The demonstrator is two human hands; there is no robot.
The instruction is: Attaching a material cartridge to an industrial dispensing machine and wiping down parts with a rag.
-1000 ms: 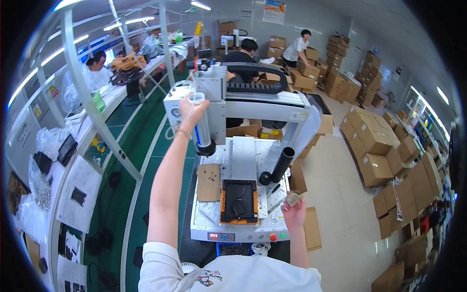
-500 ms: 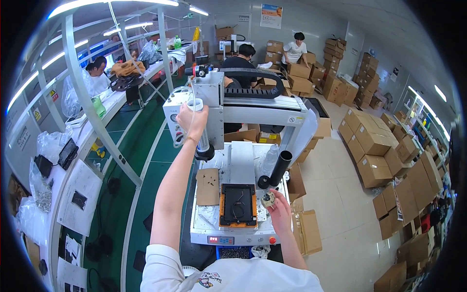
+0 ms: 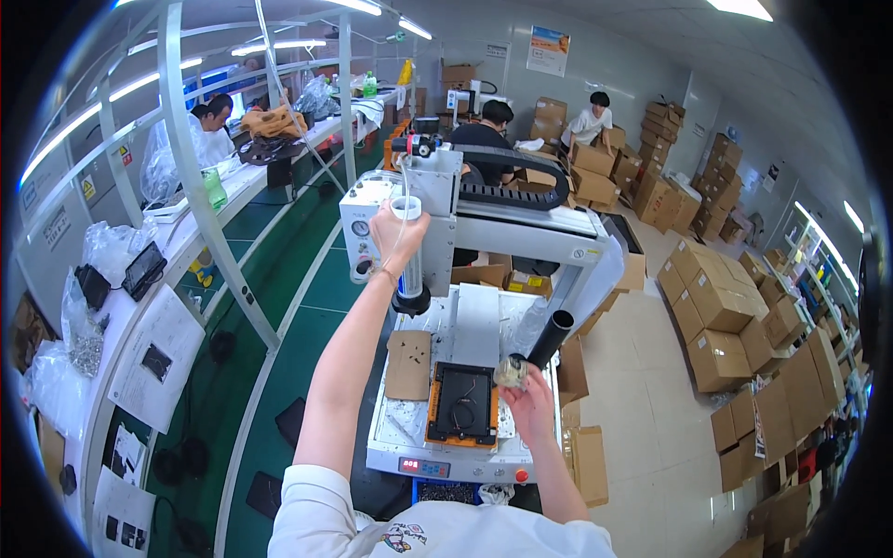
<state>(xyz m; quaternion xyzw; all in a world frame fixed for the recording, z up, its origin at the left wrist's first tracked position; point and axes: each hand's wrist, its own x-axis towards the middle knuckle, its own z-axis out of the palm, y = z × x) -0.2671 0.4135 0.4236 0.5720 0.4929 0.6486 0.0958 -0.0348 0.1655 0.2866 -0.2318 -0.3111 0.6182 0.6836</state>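
Observation:
My left hand [image 3: 400,236] is closed around a clear dispensing barrel [image 3: 410,279] upright at the front of the machine's head [image 3: 437,209]. The barrel's open top shows above my fingers, and a black fitting [image 3: 409,304] sits at its lower end. Between the fingers of my right hand [image 3: 532,407] is a small pale, rounded piece [image 3: 511,373]; its exact kind does not show. Below and left of that hand, an orange-framed black tray [image 3: 462,406] carries a thin dark cable. A tall black tube [image 3: 551,338] stands just beyond my right hand.
A cardboard piece [image 3: 407,365] with small dark bits lies left of the tray. The control panel [image 3: 425,466] and a red button [image 3: 521,475] line the machine's front edge. Workbenches [image 3: 186,251] run along the left; stacked cartons [image 3: 721,298] stand right. Several people work farther back.
The whole view has shifted, so the machine sits further right. My right hand has raised and turned the pale piece, hiding its dark part. My left hand keeps its grip on the barrel.

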